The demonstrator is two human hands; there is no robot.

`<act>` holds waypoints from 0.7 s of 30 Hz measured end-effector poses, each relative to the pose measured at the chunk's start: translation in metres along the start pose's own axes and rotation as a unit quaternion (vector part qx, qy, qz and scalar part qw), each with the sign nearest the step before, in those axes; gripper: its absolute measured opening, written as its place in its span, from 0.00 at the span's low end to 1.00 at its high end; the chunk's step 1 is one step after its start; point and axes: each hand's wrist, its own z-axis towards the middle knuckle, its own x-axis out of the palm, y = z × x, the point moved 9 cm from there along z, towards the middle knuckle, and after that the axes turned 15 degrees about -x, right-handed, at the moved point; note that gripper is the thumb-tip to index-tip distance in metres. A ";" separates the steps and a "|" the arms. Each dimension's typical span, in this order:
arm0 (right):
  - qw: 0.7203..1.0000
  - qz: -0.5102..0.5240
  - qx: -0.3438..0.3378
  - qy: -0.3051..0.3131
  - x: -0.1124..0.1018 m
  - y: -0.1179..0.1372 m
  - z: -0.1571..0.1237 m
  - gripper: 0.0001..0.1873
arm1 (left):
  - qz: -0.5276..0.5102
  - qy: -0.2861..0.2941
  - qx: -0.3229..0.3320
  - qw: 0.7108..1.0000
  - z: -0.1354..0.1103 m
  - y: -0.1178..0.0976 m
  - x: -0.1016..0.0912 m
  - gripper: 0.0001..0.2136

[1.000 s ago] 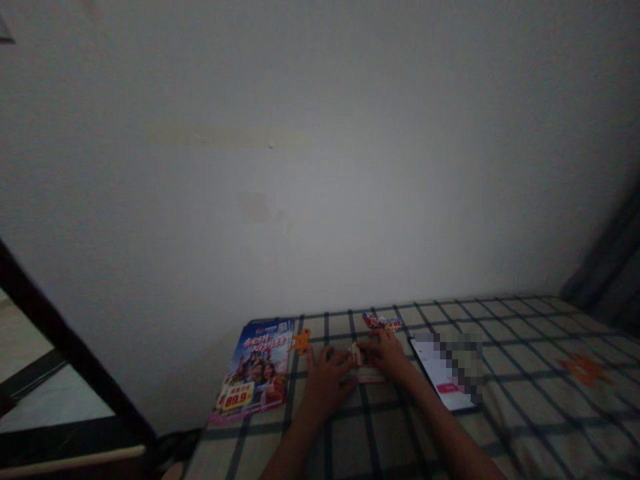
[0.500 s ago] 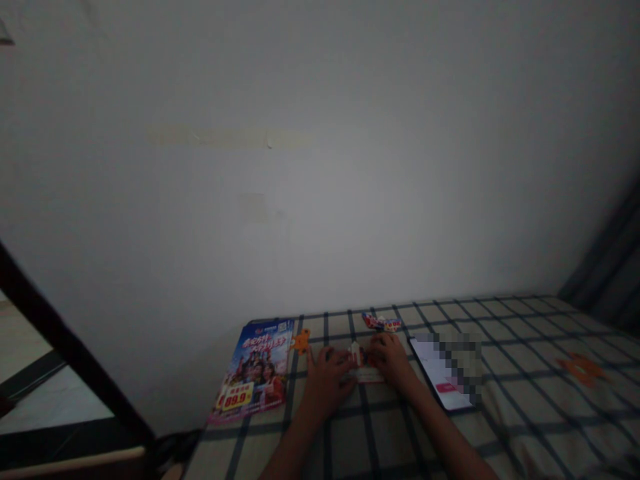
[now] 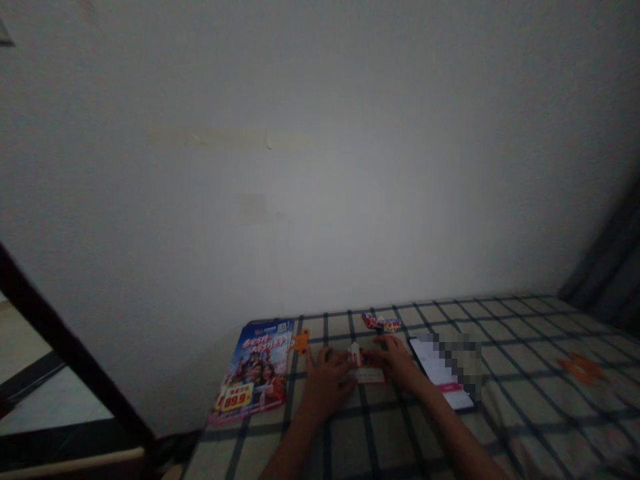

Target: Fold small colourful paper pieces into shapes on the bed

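Both my hands rest on a checked sheet (image 3: 390, 433) near a plain wall. My left hand (image 3: 326, 379) and my right hand (image 3: 395, 361) meet over a small folded paper piece (image 3: 356, 354), white and reddish, standing up between the fingertips. Their fingers are bent in and pinch it from both sides. Under them lies a pale slip of paper (image 3: 371, 376). The room is dim and the fine shape of the piece is hard to make out.
A colourful flyer (image 3: 255, 370) lies to the left near the bed's corner, a small orange paper figure (image 3: 301, 341) beside it. A red and blue paper scrap (image 3: 381, 323) sits behind my hands. A lit phone (image 3: 440, 373) lies to the right. A dark bed frame bar (image 3: 65, 347) crosses the left.
My hands have stayed on the small paper piece with only slight finger shifts. The view has drifted a little.
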 end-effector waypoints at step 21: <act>0.996 0.057 -0.007 -0.067 -0.013 0.018 -0.016 0.17 | -0.031 -0.006 -0.033 0.999 0.014 -0.016 0.001 0.12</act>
